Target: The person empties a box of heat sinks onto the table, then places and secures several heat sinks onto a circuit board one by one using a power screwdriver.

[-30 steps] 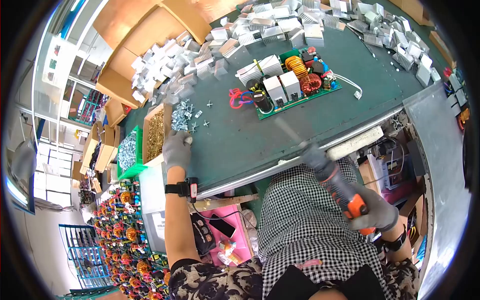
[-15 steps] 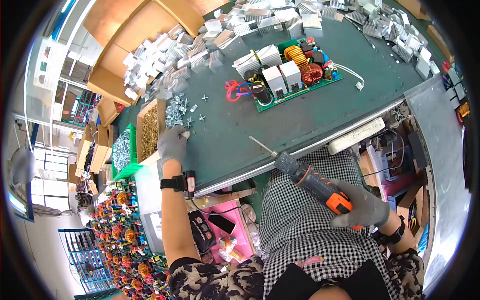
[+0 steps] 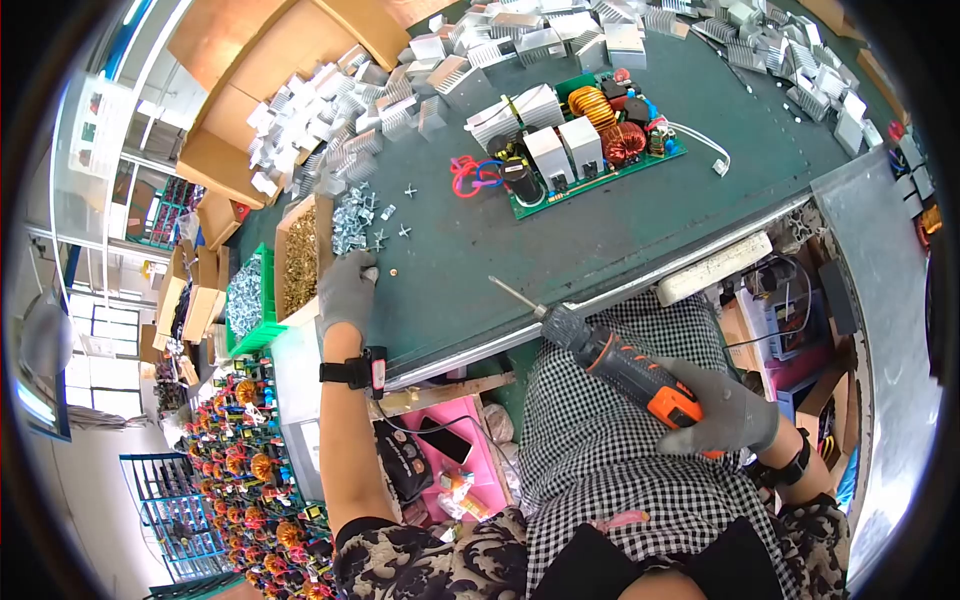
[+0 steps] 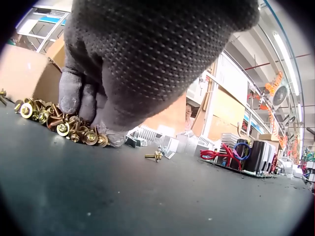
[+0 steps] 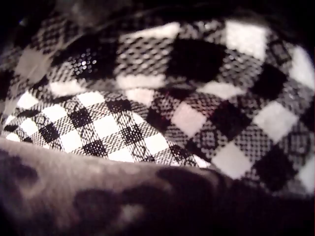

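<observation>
In the head view my gloved left hand (image 3: 347,293) is at the near-left of the green table, beside the box of brass screws. The left wrist view shows its fingers (image 4: 70,93) bent down against a small pile of brass screws (image 4: 64,129); whether they pinch one I cannot tell. A lone brass screw (image 4: 156,156) lies just beyond. My gloved right hand (image 3: 722,408) grips an orange and black cordless screwdriver (image 3: 625,368) over the lap, its long bit (image 3: 515,295) pointing up-left over the table edge. Apron cloth fills most of the right wrist view.
A circuit board (image 3: 600,170) with coils and heat sinks sits mid-table. Beside my left hand stand a cardboard box of brass screws (image 3: 299,262) and a green bin (image 3: 266,300) of silver parts. Small silver clips (image 3: 350,222) lie close by; heat sinks (image 3: 480,55) heap up behind.
The screwdriver has swung left and its blurred bit has come to near rest at the table edge. My left hand stays by the screw box; a loose screw now shows clearly beside it.
</observation>
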Available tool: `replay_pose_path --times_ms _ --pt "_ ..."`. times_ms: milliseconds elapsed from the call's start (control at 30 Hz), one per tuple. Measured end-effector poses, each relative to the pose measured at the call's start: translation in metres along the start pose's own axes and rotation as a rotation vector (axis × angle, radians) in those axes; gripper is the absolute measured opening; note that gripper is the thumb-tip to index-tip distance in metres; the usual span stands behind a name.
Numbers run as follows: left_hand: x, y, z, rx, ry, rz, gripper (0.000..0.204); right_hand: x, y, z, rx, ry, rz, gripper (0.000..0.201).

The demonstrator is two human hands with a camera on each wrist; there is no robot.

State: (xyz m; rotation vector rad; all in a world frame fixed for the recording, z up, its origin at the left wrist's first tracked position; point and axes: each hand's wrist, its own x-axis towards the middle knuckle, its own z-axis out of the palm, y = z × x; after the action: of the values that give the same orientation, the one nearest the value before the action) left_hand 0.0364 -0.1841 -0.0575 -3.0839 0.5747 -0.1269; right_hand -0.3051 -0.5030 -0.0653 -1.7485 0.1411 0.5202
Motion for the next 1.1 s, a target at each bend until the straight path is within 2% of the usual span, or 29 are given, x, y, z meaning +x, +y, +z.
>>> replay_pose_path --times_ms 67,200,267,300,367,400,467,500,567,667,767,967,1033,1100 --pt "0.001 -0.002 0.004 -0.123 0.012 0.001 0.020 0.001 0.000 0.000 -0.005 0.010 -0.018 0.085" --pt "-0.001 0.007 -0.003 0.008 0.140 0.001 0.023 0.001 -0.006 -0.002 -0.025 -0.007 0.017 0.085" --pt "0.000 0.007 -0.005 -0.384 0.230 -0.084 0.027 0.000 -0.006 -0.002 -0.025 -0.003 0.021 0.085" --pt "-0.001 0.009 -0.007 -0.386 0.229 -0.081 0.027 0.001 -0.007 -0.002 -0.033 0.007 0.004 0.085" --pt "-0.010 0.023 -0.017 -1.227 -0.010 -0.099 0.030 0.001 -0.009 -0.002 -0.040 0.016 -0.011 0.085" --pt "-0.018 0.037 -0.025 -1.228 -0.013 -0.102 0.030 0.002 -0.011 -0.003 -0.022 0.012 -0.021 0.086" --pt "-0.038 0.079 -0.043 -1.511 -0.215 -0.039 0.032 0.003 -0.014 -0.003 -0.002 0.003 -0.025 0.087" --pt "-0.043 0.091 -0.044 -1.514 -0.219 -0.043 0.032 0.004 -0.016 -0.004 0.005 0.001 -0.030 0.088" --pt "-0.050 0.108 -0.043 -1.601 -0.390 0.085 0.031 0.003 -0.015 -0.003 0.010 0.004 -0.028 0.088" --pt "-0.055 0.127 -0.042 -1.686 -0.498 0.089 0.030 0.001 -0.011 -0.003 0.057 0.046 -0.077 0.089" --pt "-0.053 0.133 -0.038 -1.703 -0.518 0.132 0.031 -0.004 -0.014 -0.005 0.068 0.044 0.014 0.089" --pt "-0.053 0.139 -0.041 -1.688 -0.507 0.115 0.029 -0.003 -0.001 -0.002 0.056 0.077 -0.086 0.088" --pt "-0.053 0.141 -0.046 -1.684 -0.498 0.114 0.028 -0.004 -0.007 -0.004 0.058 0.028 0.022 0.087" --pt "-0.052 0.140 -0.054 -1.387 -0.450 0.172 0.025 -0.006 -0.006 -0.003 0.017 0.065 -0.034 0.086"
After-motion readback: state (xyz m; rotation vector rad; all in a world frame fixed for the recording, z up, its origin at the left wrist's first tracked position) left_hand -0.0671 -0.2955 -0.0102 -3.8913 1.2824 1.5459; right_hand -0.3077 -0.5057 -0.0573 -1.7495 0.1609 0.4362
